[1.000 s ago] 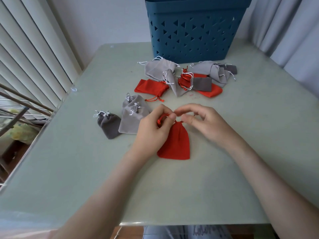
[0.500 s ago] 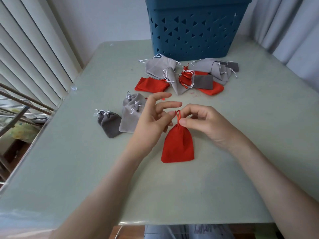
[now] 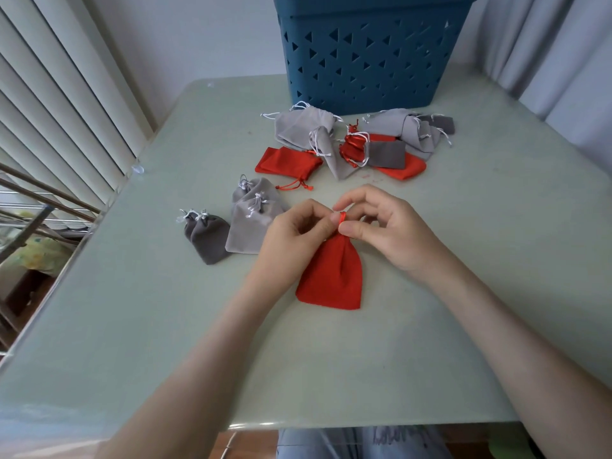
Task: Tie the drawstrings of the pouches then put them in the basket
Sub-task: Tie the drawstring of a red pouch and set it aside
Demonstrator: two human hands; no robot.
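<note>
Left hand point(image 3: 291, 241) and right hand point(image 3: 387, 226) both pinching the red drawstring point(image 3: 342, 217) at the pouch point(image 3: 332, 279) neck. Pouch lies on the table point(image 3: 463, 260), well in front of the basket point(image 3: 364, 51); loose pile point(image 3: 390, 134) sits right by the basket.

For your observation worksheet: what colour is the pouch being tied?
The pouch is red, seen best in the head view.
</note>
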